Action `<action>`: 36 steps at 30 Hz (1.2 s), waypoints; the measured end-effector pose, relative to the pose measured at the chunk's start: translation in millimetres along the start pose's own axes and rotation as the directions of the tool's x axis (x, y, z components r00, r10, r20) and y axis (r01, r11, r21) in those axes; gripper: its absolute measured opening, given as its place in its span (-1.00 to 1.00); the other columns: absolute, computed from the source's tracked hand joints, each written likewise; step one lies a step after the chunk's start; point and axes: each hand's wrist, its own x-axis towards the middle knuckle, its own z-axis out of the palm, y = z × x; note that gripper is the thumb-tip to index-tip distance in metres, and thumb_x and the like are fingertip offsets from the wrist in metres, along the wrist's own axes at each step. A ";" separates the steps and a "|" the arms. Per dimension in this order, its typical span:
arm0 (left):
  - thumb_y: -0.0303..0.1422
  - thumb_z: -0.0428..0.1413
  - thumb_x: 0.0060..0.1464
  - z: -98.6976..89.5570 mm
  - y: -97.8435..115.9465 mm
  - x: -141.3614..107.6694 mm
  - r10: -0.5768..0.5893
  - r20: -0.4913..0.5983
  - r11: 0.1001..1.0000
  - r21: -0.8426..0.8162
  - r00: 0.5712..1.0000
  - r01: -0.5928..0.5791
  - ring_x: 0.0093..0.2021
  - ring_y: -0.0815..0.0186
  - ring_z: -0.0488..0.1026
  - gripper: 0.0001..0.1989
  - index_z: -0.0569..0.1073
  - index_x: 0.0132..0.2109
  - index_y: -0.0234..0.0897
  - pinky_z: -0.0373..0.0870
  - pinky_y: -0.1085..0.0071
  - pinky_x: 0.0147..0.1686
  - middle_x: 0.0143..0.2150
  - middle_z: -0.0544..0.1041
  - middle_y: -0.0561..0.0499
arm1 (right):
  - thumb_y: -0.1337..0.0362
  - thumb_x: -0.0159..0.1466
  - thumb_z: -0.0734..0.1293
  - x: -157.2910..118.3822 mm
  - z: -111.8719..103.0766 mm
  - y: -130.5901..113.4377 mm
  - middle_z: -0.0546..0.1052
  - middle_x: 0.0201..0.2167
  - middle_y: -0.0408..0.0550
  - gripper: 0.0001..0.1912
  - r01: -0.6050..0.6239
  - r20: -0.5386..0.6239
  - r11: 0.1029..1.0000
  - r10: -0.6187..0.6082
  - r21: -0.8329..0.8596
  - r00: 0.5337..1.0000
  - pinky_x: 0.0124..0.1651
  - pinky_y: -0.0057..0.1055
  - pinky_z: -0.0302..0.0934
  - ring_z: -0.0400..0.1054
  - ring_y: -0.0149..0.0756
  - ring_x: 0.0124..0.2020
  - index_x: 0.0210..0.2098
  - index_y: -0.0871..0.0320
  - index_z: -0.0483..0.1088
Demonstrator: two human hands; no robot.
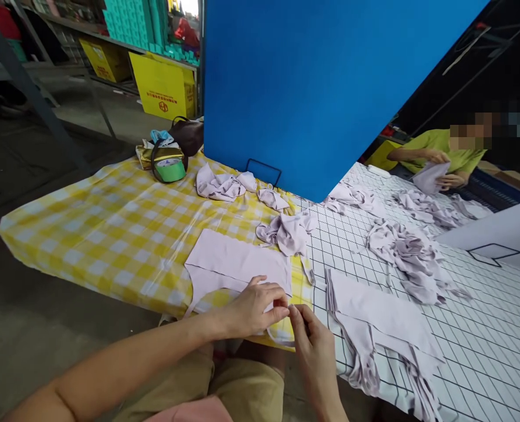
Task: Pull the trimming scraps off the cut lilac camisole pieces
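A pale lilac camisole lies spread out on the yellow checked cloth, its straps toward me. Over its lower right corner is my left hand, with thumb and fingers pinched together at the strap side. Fingertip to fingertip with it, my right hand is also closed in a pinch on the camisole's strap area. The exact bit between the fingertips is hidden. One strap loops below the hands at the table's front edge. To the right, a flat stack of similar camisoles lies with straps hanging toward the edge.
Crumpled lilac garments lie beyond my hands, with another heap on the white grid cloth. A tall blue panel stands behind. Green tape sits at the back left. A co-worker holds lilac fabric across the table.
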 end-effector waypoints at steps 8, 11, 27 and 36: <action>-0.44 -0.03 -0.01 1.2 -16.9 -0.6 -0.171 0.001 0.953 -0.253 0.985 0.165 -0.43 0.42 0.24 -0.85 0.27 -0.52 -0.30 0.17 0.49 -0.29 -0.54 0.31 0.13 | 0.06 0.29 0.06 -0.4 12.5 4.3 0.24 -0.73 -0.23 -0.58 0.171 0.011 0.964 -0.172 -0.204 0.985 -0.61 -0.54 -0.02 0.09 -0.45 -0.70 -0.57 0.14 0.23; -0.40 -0.02 -0.08 -0.3 -26.8 -1.1 -0.269 0.093 0.829 -0.485 0.959 0.280 -0.47 0.44 0.20 -0.87 0.28 -0.54 -0.32 0.14 0.52 -0.41 -0.57 0.27 0.15 | 0.05 0.27 0.13 -0.2 13.3 10.3 0.30 -0.69 -0.24 -0.67 0.212 0.028 0.940 -0.213 -0.268 0.977 -0.63 -0.54 0.02 0.15 -0.45 -0.72 -0.32 0.16 0.35; -0.43 0.02 0.01 -14.6 -69.1 5.3 -0.108 -0.002 0.993 0.049 0.994 0.108 -0.27 0.34 0.29 -0.97 0.32 -0.34 -0.30 0.21 0.43 -0.27 -0.32 0.35 0.04 | 0.21 0.23 0.16 41.5 31.8 18.2 0.41 -0.49 -0.09 -0.76 0.245 0.107 0.958 -0.230 -0.149 0.967 -0.41 -0.47 0.13 0.31 -0.35 -0.48 -0.47 0.14 0.37; -0.50 -0.02 0.10 -0.7 -86.9 24.3 0.089 0.193 0.748 0.635 0.977 -0.193 -0.18 0.21 0.32 -0.88 0.41 -0.25 -0.35 0.28 0.35 -0.26 -0.27 0.42 -0.09 | 0.10 0.11 0.16 72.7 41.5 39.2 0.39 -0.65 -0.15 -0.74 -0.034 0.209 0.996 0.051 -0.084 0.977 -0.48 -0.42 0.08 0.25 -0.30 -0.57 -0.48 0.15 0.32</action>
